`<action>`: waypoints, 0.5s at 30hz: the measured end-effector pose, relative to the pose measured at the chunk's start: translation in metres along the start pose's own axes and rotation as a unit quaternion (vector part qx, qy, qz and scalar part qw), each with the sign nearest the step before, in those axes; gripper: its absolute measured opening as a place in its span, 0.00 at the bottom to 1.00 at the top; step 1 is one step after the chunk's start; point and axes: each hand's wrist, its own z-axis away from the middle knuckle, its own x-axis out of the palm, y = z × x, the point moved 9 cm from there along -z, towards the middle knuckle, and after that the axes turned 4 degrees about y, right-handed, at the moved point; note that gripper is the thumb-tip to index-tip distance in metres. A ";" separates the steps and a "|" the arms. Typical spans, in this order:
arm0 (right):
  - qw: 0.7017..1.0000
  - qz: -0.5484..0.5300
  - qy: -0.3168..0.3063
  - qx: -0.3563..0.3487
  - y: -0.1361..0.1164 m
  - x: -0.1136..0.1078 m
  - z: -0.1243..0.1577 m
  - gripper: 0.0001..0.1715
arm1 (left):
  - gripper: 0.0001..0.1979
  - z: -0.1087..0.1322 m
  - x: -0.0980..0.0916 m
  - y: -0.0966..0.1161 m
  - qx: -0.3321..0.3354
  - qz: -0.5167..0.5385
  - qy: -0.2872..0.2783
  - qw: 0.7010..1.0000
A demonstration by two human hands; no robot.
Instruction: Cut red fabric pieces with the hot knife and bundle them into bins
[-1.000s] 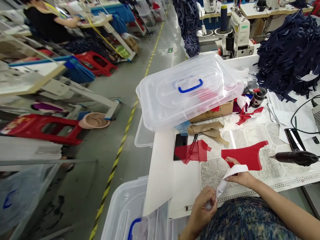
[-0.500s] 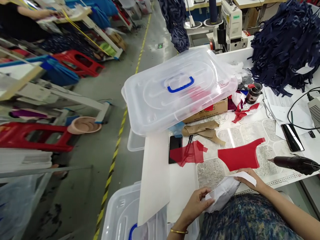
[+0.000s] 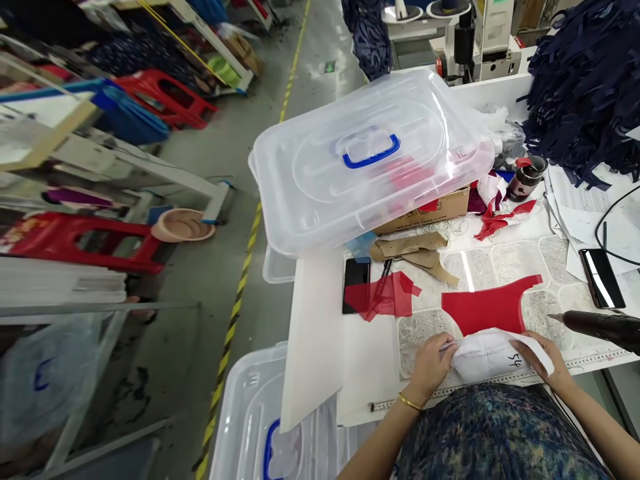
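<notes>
- White piece (image 3: 483, 357): moved away from the patterned garment (image 3: 505, 437) and towards the red piece (image 3: 487, 307) in the last half second, and drawn out broader; an ink mark (image 3: 513, 360) now shows towards its right end.
- Clock: centred on the white piece, 12 o'clock at the top of the view.
- Left grip (image 3: 431, 363), at 9 o'clock: shifted along with the piece; thumb and fingers pinching its left end.
- Right grip (image 3: 547, 363), at 3 o'clock: holding the right end, where a flap curls over the fingers.
- Red piece, at 12 o'clock: flat on the bench (image 3: 367, 373), in neither grip; the white piece overlaps its near edge in view, though contact cannot be told.
- Sheer red pieces (image 3: 400, 297), at 10 o'clock: partly over a phone (image 3: 356, 270).
- Tool (image 3: 600, 325), near 3 o'clock, beyond the right grip: pointing towards 9.
- Significance, as judged: the white piece, now extended with its mark exposed, is being straightened; the red piece lies aside.
</notes>
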 end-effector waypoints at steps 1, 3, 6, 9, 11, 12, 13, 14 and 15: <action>1.000 -0.008 0.026 -0.002 0.001 -0.006 -0.003 0.27 | 0.07 -0.007 0.000 0.000 -0.001 0.012 0.011 1.000; 0.996 -0.028 0.083 -0.015 0.000 -0.016 -0.013 0.25 | 0.06 -0.021 -0.002 -0.002 -0.006 0.024 0.033 0.999; 0.986 -0.048 0.161 -0.016 0.001 -0.029 -0.030 0.26 | 0.09 -0.044 -0.008 -0.007 -0.016 0.031 0.070 0.997; 0.981 -0.055 0.183 -0.006 0.007 -0.032 -0.049 0.27 | 0.12 -0.060 -0.015 -0.010 -0.014 0.034 0.108 0.993; 0.981 -0.061 0.182 -0.002 0.011 -0.031 -0.058 0.28 | 0.14 -0.064 -0.018 -0.012 -0.008 0.031 0.131 0.991; 0.981 -0.064 0.180 -0.002 0.012 -0.030 -0.061 0.28 | 0.15 -0.064 -0.019 -0.012 -0.005 0.028 0.142 0.990; 0.981 -0.068 0.180 -0.001 0.013 -0.030 -0.064 0.28 | 0.15 -0.063 -0.021 -0.014 -0.004 0.026 0.151 0.988; 0.981 -0.072 0.180 0.000 0.014 -0.030 -0.065 0.29 | 0.15 -0.061 -0.022 -0.014 0.001 0.021 0.163 0.986; 0.981 -0.076 0.181 0.001 0.014 -0.029 -0.066 0.29 | 0.14 -0.058 -0.025 -0.013 0.016 0.006 0.179 0.984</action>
